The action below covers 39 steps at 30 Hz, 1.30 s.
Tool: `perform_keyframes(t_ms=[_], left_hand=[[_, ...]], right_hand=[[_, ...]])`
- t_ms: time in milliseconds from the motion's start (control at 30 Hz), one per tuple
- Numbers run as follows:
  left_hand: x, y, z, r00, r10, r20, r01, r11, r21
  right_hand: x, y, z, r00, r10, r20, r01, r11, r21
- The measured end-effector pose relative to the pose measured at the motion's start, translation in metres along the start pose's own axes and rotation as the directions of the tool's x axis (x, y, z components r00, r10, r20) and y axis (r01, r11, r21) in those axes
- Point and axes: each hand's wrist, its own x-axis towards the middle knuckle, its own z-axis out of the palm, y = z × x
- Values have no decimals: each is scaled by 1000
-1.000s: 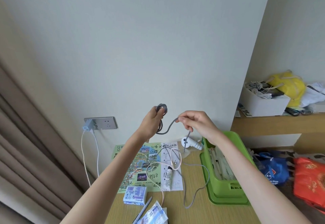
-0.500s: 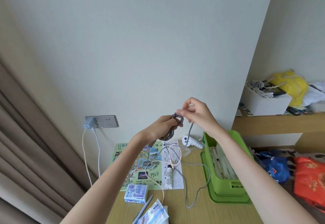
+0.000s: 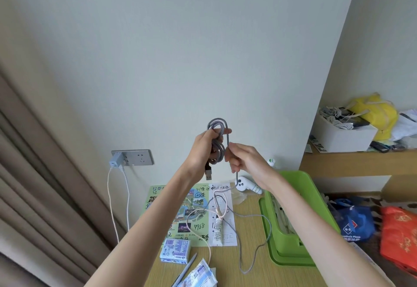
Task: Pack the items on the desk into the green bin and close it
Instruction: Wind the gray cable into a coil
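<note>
Wood-grain desk (image 3: 250,262) — braided grey cable (image 3: 217,144) coiled in left hand (image 3: 204,151).

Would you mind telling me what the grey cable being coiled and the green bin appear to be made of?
The grey cable looks sheathed in braided fabric: a fine woven fleck shows on its matte coils, ending in a dark USB plug. The green bin appears to be moulded plastic, judging by its uniform colour, rounded corners and slight sheen.

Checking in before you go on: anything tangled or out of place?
Yes: the grey cable is only half coiled in the left hand; its tail loops across the desk, crossing a pinkish-white cable.
</note>
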Motion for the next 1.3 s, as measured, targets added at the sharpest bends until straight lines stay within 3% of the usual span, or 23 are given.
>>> perform_keyframes(t_ms=[167, 367, 500, 633, 867, 1067, 1300], left_hand=[[0, -1, 6, 999, -42, 20, 43, 998, -46], [2, -3, 8, 998, -64, 23, 67, 971, -227], [7, 0, -2, 993, -48, -112, 31, 988, -150], [13, 4, -24, 979, 3, -202, -33, 989, -144], [12, -3, -39, 967, 136, -214, -102, 982, 160], [16, -13, -32, 971, 230, -63, -171, 855, 489], [6, -9, -15, 980, 78, 180, -142, 915, 378]], right_hand=[[1, -5, 7, 1000, 23, -5, -22, 998, 67], [-3, -6, 9, 999, 53, -6, -53, 998, -37], [-8, 0, -1, 997, 78, 16, -76, 991, -112], [-10, 11, -18, 991, 88, -106, -109, 971, -215], [-1, -15, -19, 967, -141, -212, 84, 963, -256], [8, -41, -6, 927, -338, -161, 275, 907, -319], [6, -46, -4, 933, -343, -107, 312, 921, -233]])
